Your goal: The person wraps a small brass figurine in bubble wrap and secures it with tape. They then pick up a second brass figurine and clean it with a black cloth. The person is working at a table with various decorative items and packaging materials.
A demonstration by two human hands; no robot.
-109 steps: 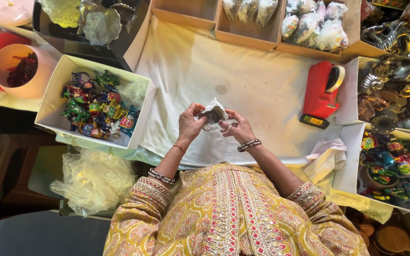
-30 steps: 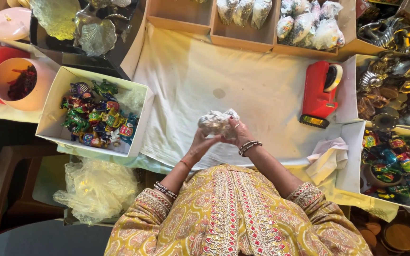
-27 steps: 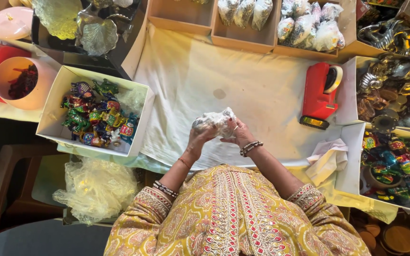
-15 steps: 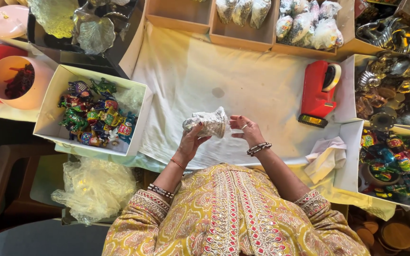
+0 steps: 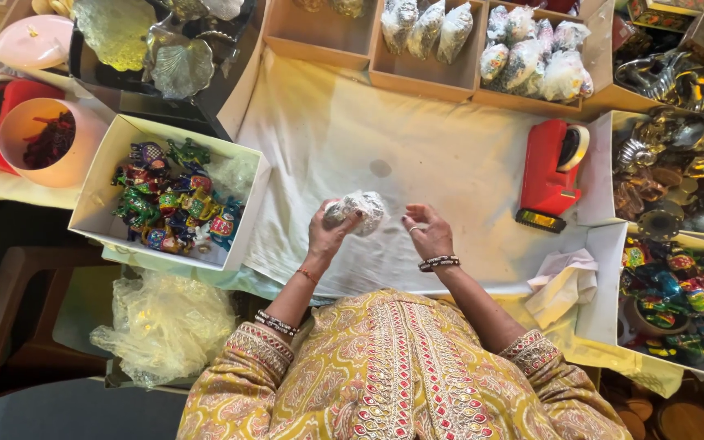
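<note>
My left hand (image 5: 329,235) grips a small bundle wrapped in clear crinkled plastic (image 5: 358,211) just above the white cloth (image 5: 417,155) on the table. My right hand (image 5: 427,234) hovers a little to the right of the bundle, fingers spread, holding nothing. Both wrists wear bangles. What is inside the wrapping cannot be made out.
A white box of colourful painted figurines (image 5: 169,200) sits left. A red tape dispenser (image 5: 549,171) stands right. Cardboard trays with wrapped bundles (image 5: 523,57) line the far edge. Boxes of metal and coloured ornaments (image 5: 678,293) are at right. A heap of clear plastic bags (image 5: 165,326) lies lower left.
Both hands held the wrapped bundle together earlier. My right hand has since let go and drawn slightly right, and my left hand alone now holds the bundle, shifted a little left.
</note>
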